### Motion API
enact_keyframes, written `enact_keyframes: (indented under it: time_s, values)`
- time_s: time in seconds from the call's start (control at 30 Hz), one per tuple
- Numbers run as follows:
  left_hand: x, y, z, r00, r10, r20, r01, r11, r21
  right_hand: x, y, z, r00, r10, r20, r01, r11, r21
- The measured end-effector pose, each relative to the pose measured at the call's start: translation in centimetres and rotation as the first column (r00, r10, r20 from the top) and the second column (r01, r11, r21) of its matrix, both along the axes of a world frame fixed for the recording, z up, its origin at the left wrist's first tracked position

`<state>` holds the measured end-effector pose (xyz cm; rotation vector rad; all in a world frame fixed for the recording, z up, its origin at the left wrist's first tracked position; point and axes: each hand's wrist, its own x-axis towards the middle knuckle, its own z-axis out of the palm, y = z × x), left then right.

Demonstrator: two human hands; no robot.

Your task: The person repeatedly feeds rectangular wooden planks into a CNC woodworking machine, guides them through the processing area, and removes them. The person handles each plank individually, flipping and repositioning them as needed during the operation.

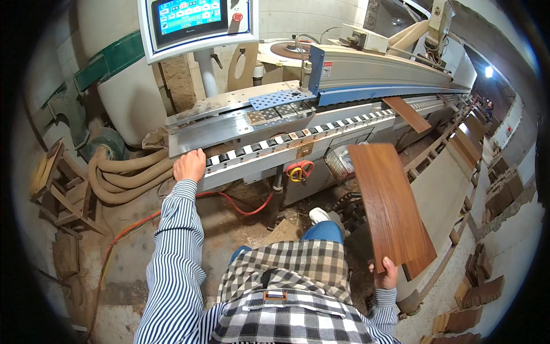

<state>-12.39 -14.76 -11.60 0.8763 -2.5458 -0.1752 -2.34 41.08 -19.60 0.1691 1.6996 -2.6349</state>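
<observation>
My right hand [387, 272] grips the lower end of a brown wood-grain board [384, 195], thumb on its upper face. The board is tilted upward in front of me. Partly hidden behind it lies another brown board [423, 252]. My left hand [189, 165] rests at the near left end of a long edge-banding machine [389, 77], its fingers curled over the corner of the steel infeed table [212, 139]. Beside that hand starts the black-and-white chain track [275, 142]. Farther along, one more brown board [408, 113] sticks out sideways from the machine.
A control screen [189, 16] with a red button stands at the back left. Thick hoses [114, 178] and a wooden stool [66, 192] are at left. Red and yellow loops [300, 171] hang below the track. At right runs a long low bench [438, 189]; board pieces [481, 292] lie beyond it.
</observation>
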Motion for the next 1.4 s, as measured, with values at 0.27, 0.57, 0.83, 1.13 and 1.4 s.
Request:
enact_keyframes:
  time_s: [0.27, 0.57, 0.83, 1.13, 1.4]
  values:
    - [-0.3, -0.2, -0.3, 1.0, -0.009, -0.017, 0.009, 1.0, -0.006, -7.0, -12.9, 3.4, 0.895, 0.443, -0.057, -0.447, 0.886, -0.122]
    - [-0.6, -0.1, -0.4, 0.999, -0.025, -0.02, 0.025, 1.0, 0.001, -10.6, -25.1, 4.1, 0.673, 0.739, 0.023, -0.737, 0.673, -0.063]
    - [-0.4, 0.0, -0.2, 1.0, -0.018, -0.02, 0.018, 1.0, -0.002, -11.3, -28.5, 3.6, 0.497, 0.864, -0.081, -0.852, 0.504, 0.141]
    - [-0.4, 0.3, 0.1, 1.0, -0.011, -0.002, 0.011, 1.0, 0.012, -10.2, -28.4, 2.0, 0.618, 0.779, -0.11, -0.769, 0.627, 0.12]
    - [-0.5, 0.4, 0.1, 1.0, 0.0, 0.001, 0.0, 1.0, 0.012, -12.2, -25.4, 1.0, 0.776, 0.618, -0.123, -0.614, 0.786, 0.077]
